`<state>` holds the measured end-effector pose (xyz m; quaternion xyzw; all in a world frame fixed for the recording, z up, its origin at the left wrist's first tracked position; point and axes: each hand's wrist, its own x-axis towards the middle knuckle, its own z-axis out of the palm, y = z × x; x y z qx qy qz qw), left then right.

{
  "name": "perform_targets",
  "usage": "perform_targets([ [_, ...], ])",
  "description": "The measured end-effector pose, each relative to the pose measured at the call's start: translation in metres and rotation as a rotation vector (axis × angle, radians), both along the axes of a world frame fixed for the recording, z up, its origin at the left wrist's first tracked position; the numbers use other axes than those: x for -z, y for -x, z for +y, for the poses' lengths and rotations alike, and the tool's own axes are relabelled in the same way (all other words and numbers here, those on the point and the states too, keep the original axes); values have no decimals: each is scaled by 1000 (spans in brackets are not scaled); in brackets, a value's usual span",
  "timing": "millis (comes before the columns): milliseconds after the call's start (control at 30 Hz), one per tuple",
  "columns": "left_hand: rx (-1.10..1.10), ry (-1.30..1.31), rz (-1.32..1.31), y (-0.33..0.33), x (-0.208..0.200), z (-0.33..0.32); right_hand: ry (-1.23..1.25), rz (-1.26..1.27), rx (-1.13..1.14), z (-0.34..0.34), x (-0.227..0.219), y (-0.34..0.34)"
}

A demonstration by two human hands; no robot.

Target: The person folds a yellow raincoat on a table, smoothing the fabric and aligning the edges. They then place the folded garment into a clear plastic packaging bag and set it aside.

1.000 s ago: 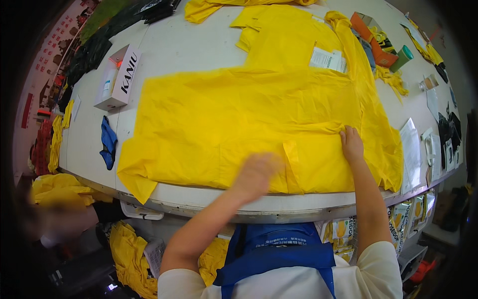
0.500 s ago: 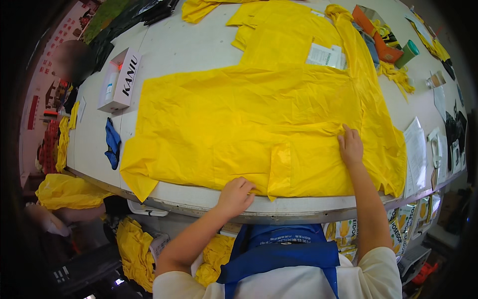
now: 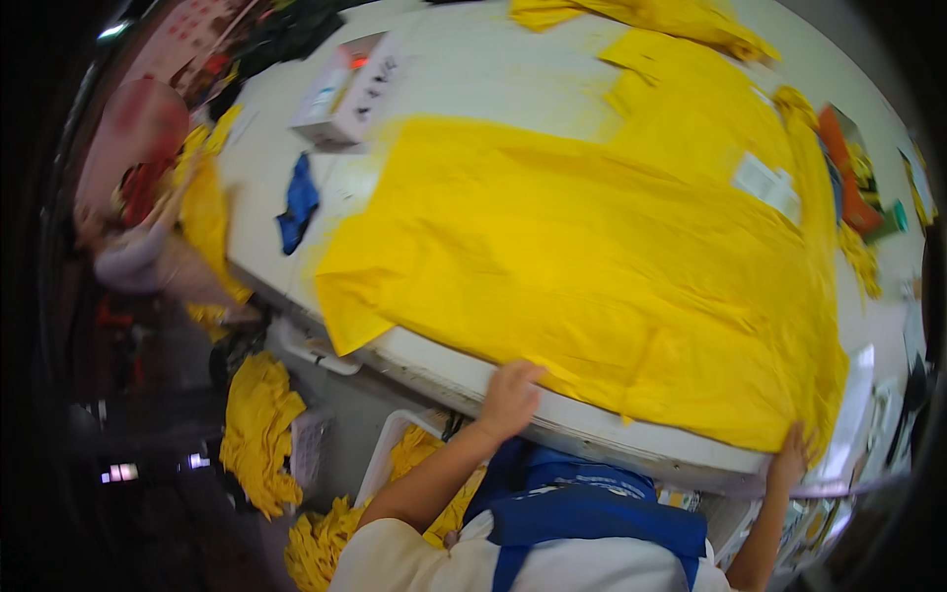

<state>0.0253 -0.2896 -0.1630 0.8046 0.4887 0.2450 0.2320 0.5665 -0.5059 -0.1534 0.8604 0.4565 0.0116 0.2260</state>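
Observation:
A large yellow fabric (image 3: 592, 257) lies spread flat over a white table (image 3: 473, 69), its near hem hanging at the table's front edge. My left hand (image 3: 508, 395) sits at that front edge with curled fingers, touching the hem near the middle. At the fabric's near right corner my right hand (image 3: 789, 456) has its fingers pointing up against the cloth. Blur hides whether either hand pinches the cloth. A small white label (image 3: 764, 185) lies on the fabric at the far right.
A white box (image 3: 350, 89) and a blue cloth (image 3: 296, 202) lie on the table's left side. More yellow garments (image 3: 641, 15) are at the far edge, orange items (image 3: 848, 183) at the right. Another person (image 3: 138, 247) is at the left. Yellow heaps (image 3: 256, 424) lie below.
The view has swung and tilted left. My left hand has slid from the fabric's surface back to the table's front edge. My right hand has moved down to the fabric's near right corner.

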Motion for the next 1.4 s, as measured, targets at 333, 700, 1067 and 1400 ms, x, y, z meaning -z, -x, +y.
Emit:
perform_targets([
  [333, -1204, 464, -587, 290, -34, 126, -238, 269, -366, 61, 23, 116],
  [700, -1008, 630, -397, 397, -4, 143, -99, 415, -222, 65, -8, 106],
  [1067, -580, 519, 367, 351, -37, 230, 7, 487, -103, 43, -8, 109],
  [1400, -28, 273, 686, 92, 28, 356, 71, 512, -196, 94, -70, 122],
])
